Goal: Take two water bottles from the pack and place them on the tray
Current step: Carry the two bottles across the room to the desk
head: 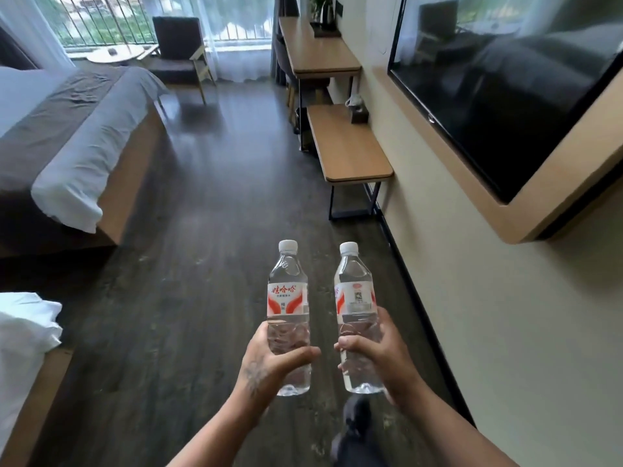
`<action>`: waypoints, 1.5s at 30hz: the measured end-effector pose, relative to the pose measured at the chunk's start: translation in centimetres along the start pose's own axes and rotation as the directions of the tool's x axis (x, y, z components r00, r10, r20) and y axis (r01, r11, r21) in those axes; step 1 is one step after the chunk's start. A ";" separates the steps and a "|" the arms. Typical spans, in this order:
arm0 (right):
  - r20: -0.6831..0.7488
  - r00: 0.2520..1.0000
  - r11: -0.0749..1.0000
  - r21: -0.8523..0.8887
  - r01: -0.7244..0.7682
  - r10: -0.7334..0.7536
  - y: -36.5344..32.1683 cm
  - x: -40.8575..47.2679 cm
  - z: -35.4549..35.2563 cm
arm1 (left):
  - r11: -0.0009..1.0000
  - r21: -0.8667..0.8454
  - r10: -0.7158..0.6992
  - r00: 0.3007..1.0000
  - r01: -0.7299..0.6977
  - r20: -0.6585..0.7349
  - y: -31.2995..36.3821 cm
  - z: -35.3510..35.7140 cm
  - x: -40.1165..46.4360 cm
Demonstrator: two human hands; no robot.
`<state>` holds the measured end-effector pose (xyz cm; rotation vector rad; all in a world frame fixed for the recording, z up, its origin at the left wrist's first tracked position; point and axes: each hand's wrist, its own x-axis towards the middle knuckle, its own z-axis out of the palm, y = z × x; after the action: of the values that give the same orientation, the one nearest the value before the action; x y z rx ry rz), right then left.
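Near the bottom middle of the view, above the dark wood floor [188, 264], two water bottles are being carried upright, side by side and a little apart. On the left, the left hand [269, 362] is wrapping around the lower half of the left bottle [288, 311], its fingers curling across the front below the red-and-white label. That bottle's long axis is standing nearly vertical, with the white cap pointing up and slightly toward the far end of the room. On the right, the right hand [374, 352] is closing around the lower body of the right bottle [355, 311] in the same way, thumb showing at the front, and this bottle is leaning its cap a touch to the left.

Both bottles look full and sealed, so they are probably moderately heavy for one hand. The thin clear plastic is likely giving a little under a squeeze and could be slick. Gripping at the ribbed lower body, as now, seems secure.

No pack or tray can be made out clearly; further along the right wall a low wooden bench [350, 146] and a desk [320, 52] are standing, with a bed [67, 136] at the left.
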<state>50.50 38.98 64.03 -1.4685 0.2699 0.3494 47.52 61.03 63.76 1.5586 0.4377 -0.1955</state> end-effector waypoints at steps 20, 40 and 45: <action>0.211 0.978 0.990 -0.138 0.038 -0.008 -21.1 54.0 11.4 | 0.997 -0.079 -0.008 0.977 -0.009 -0.211 22.6 -3.9 48.7; 0.043 0.998 0.990 -0.132 0.046 -0.040 -40.4 104.0 32.0 | 1.000 0.023 0.020 0.997 -0.018 -0.069 45.5 -19.2 104.1; 0.053 0.996 0.990 -0.120 0.079 -0.073 -45.2 119.1 34.6 | 0.999 0.038 0.022 0.994 -0.019 -0.106 50.7 -19.7 118.6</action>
<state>176.51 78.15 62.59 -1.5834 0.1554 0.3441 172.20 99.39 65.14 1.6141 0.5038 -0.1055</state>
